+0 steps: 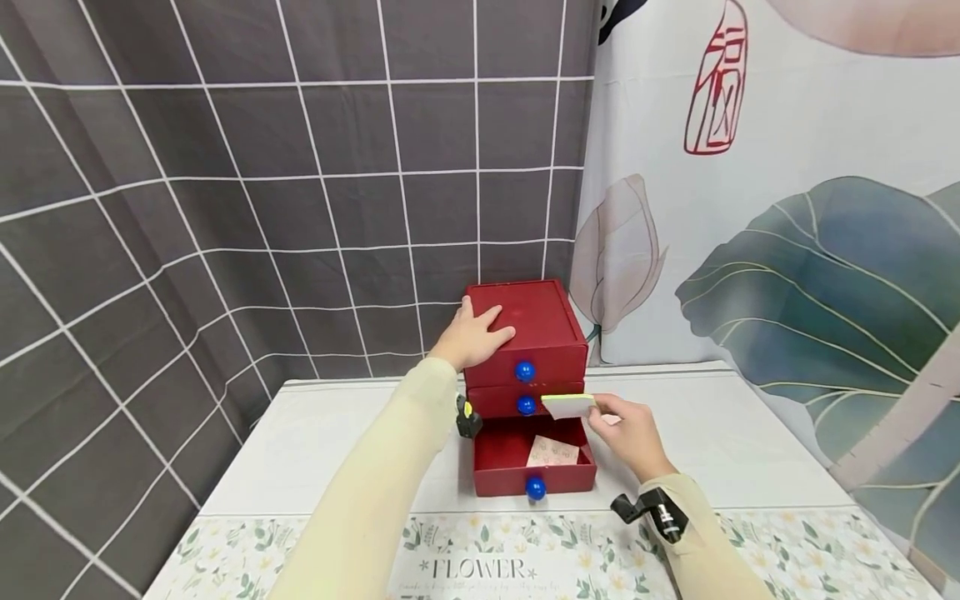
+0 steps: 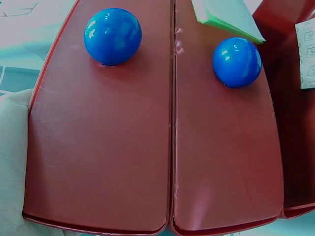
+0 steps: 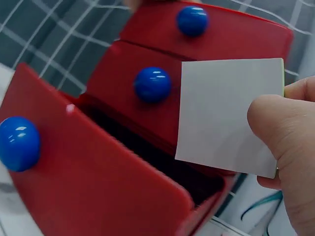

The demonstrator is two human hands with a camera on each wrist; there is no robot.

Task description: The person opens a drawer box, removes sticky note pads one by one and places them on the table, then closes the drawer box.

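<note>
A red drawer cabinet (image 1: 525, 321) with blue round knobs stands on the table. Its bottom drawer (image 1: 495, 481) is pulled out, and a pale patterned paper piece (image 1: 553, 452) lies inside. My left hand (image 1: 472, 335) rests on the cabinet's top left edge with fingers spread. Between thumb and fingers, my right hand (image 1: 630, 432) pinches a sticky note pad (image 3: 229, 115), white on one face with a yellow-green edge. The pad is held in front of the middle drawer, just right of its knob (image 1: 527, 405), above the pulled-out drawer. The top and middle drawers are closed.
The white table (image 1: 337, 442) has a floral printed strip (image 1: 480, 542) along its front. Behind hangs a dark grid-patterned cloth (image 1: 337, 208); a white curtain (image 1: 645, 100) with leaf prints hangs at the right. Small cameras are strapped to both wrists.
</note>
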